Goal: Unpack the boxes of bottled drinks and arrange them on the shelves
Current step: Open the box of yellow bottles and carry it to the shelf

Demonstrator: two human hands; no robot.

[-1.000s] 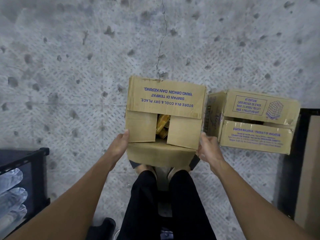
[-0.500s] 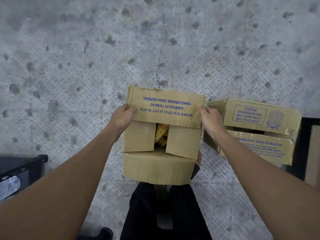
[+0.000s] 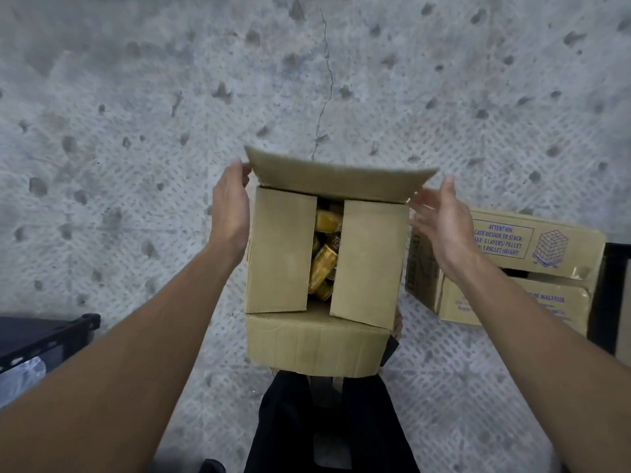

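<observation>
A brown cardboard box (image 3: 283, 254) stands on the floor in front of my legs. Its far flap (image 3: 338, 179) is raised, and the two inner flaps lie nearly flat with a gap between them. Through the gap I see several golden drink containers (image 3: 322, 264) lying jumbled. My left hand (image 3: 230, 213) is at the box's left side, fingertips touching the left corner of the raised flap. Beside the flap's right end is my right hand (image 3: 440, 220), fingers straight and spread, holding nothing.
A second cardboard box (image 3: 532, 240) with blue print sits on the floor just right of the first. A black shelf frame (image 3: 44, 336) with plastic-wrapped bottles (image 3: 20, 373) is at the lower left. A dark frame (image 3: 611, 302) stands at the right edge. The concrete floor is cracked.
Both hands went from the box's sides up to the far flap, gripped it and swung it upward. The printed face now points away, and the right hand has let go.
</observation>
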